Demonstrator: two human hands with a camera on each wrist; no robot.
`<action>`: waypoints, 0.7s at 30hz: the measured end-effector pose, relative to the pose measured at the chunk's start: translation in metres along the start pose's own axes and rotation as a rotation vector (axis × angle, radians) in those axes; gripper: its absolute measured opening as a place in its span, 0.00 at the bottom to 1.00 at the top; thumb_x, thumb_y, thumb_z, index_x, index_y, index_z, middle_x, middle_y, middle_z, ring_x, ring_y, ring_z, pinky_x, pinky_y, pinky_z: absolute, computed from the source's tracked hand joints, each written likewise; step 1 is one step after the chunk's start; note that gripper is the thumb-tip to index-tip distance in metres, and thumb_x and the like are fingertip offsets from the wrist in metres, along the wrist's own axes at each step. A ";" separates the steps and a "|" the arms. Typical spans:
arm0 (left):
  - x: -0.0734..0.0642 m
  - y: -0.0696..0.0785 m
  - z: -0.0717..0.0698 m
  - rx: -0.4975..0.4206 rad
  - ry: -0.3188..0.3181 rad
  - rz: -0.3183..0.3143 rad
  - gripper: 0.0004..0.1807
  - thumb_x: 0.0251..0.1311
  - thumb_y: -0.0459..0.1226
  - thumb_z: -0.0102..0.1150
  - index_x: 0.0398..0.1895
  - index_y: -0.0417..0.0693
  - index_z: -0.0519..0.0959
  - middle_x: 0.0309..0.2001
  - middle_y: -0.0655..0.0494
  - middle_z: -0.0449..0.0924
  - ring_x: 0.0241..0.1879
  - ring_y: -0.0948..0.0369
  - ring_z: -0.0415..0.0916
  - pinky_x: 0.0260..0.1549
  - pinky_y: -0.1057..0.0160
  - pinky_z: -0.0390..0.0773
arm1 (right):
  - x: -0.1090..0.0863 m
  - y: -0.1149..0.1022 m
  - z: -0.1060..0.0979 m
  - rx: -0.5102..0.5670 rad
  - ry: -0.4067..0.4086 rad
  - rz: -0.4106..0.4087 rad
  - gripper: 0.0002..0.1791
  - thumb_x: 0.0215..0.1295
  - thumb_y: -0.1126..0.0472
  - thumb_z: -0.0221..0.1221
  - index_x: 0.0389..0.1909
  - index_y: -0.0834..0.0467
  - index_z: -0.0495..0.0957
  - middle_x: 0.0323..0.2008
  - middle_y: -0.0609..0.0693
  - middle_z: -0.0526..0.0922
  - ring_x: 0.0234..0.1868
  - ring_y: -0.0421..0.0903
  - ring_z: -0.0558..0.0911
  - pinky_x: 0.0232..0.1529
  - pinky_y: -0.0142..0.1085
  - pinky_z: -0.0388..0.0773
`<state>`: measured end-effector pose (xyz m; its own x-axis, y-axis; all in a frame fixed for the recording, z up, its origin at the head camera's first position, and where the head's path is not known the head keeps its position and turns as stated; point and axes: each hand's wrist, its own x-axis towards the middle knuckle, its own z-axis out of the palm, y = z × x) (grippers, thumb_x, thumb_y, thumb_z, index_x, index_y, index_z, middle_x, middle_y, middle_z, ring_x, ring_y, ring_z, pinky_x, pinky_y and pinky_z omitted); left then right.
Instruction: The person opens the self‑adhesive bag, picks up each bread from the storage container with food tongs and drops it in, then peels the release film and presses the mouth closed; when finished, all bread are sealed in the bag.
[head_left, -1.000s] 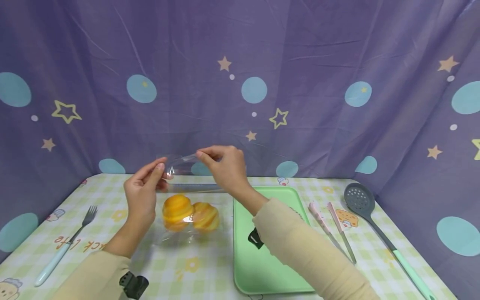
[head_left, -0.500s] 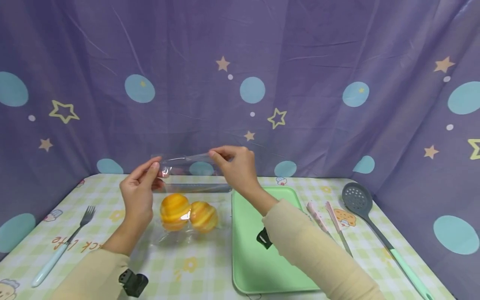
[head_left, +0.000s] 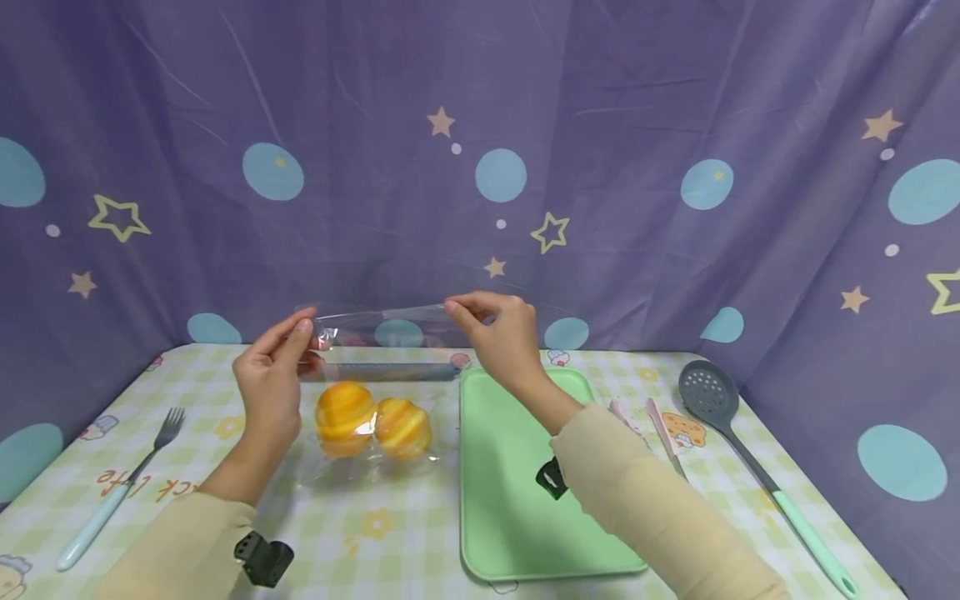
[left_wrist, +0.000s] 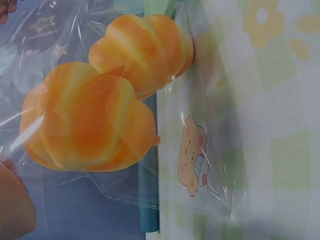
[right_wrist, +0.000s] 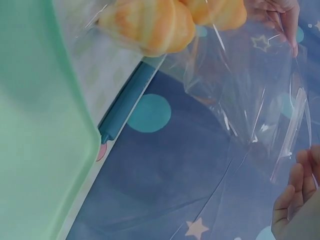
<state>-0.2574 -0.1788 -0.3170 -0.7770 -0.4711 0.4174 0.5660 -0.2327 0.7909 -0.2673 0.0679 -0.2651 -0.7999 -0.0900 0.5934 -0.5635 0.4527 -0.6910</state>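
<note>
A clear plastic bag hangs between my two hands, its mouth edge stretched nearly level. Two orange-yellow bread rolls, a left roll and a right roll, sit side by side low inside it. My left hand pinches the mouth's left end between thumb and fingers. At the other end, my right hand pinches the edge the same way, above the far part of a green tray. From the left wrist view, the rolls show close up through the film, over the tablecloth's edge.
A fork with a pale blue handle lies at left. Right of the tray are a pink-handled utensil, another partly hidden by my right sleeve, and a slotted spoon. A long blue bar lies behind the bag.
My right hand has moved right, away from the left hand, drawing the bag's mouth wider and straighter. My left hand keeps its pinch and shifts slightly left in view.
</note>
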 end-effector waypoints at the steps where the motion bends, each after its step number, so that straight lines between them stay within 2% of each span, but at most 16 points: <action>1: 0.000 0.000 0.000 -0.002 -0.001 0.001 0.09 0.68 0.29 0.62 0.47 0.35 0.87 0.22 0.54 0.84 0.15 0.64 0.77 0.18 0.72 0.78 | -0.001 0.001 -0.002 -0.001 0.003 0.002 0.11 0.70 0.55 0.66 0.44 0.56 0.90 0.33 0.46 0.89 0.32 0.41 0.82 0.32 0.37 0.75; 8: -0.001 0.001 0.000 0.003 0.005 0.002 0.09 0.68 0.29 0.62 0.47 0.34 0.87 0.22 0.54 0.85 0.15 0.65 0.77 0.18 0.73 0.78 | -0.005 0.012 -0.015 -0.004 0.024 0.004 0.12 0.69 0.54 0.66 0.45 0.56 0.90 0.35 0.48 0.89 0.32 0.42 0.83 0.25 0.34 0.69; 14: -0.002 0.001 0.000 0.006 -0.001 0.000 0.10 0.68 0.29 0.62 0.47 0.34 0.87 0.21 0.55 0.85 0.14 0.64 0.77 0.19 0.72 0.79 | -0.010 0.020 -0.025 0.014 0.051 0.022 0.11 0.69 0.54 0.66 0.45 0.56 0.90 0.35 0.48 0.89 0.34 0.43 0.84 0.30 0.35 0.75; 21: -0.002 0.002 0.001 -0.008 0.004 -0.004 0.09 0.68 0.29 0.62 0.47 0.34 0.87 0.21 0.55 0.85 0.14 0.63 0.77 0.18 0.71 0.79 | -0.013 0.029 -0.035 0.038 0.078 0.051 0.11 0.69 0.55 0.66 0.45 0.57 0.90 0.35 0.49 0.89 0.33 0.43 0.83 0.30 0.33 0.75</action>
<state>-0.2553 -0.1776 -0.3155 -0.7785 -0.4732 0.4123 0.5649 -0.2419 0.7889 -0.2662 0.1129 -0.2784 -0.8101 0.0024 0.5862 -0.5309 0.4213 -0.7353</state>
